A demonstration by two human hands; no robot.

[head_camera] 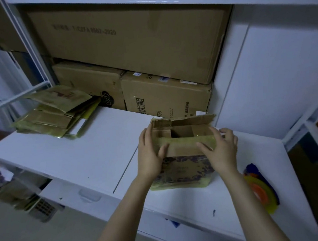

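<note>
A brown kraft pouch (184, 171) with a dark floral print and a yellow-green rim lies on the white counter (80, 158). Its top end leans against a small open cardboard box (186, 129) with torn flaps. My left hand (150, 155) grips the pouch's upper left edge, thumb on its face and fingers up along the box's left side. My right hand (221, 149) grips the upper right edge, thumb on the pouch and fingers curled behind the box's right corner.
A pile of similar pouches (55, 113) lies at the counter's back left. Large cardboard cartons (132, 45) are stacked behind under a white shelf. Colourful plastic pieces (261, 188) lie at the right. A white wall panel (277, 81) rises on the right.
</note>
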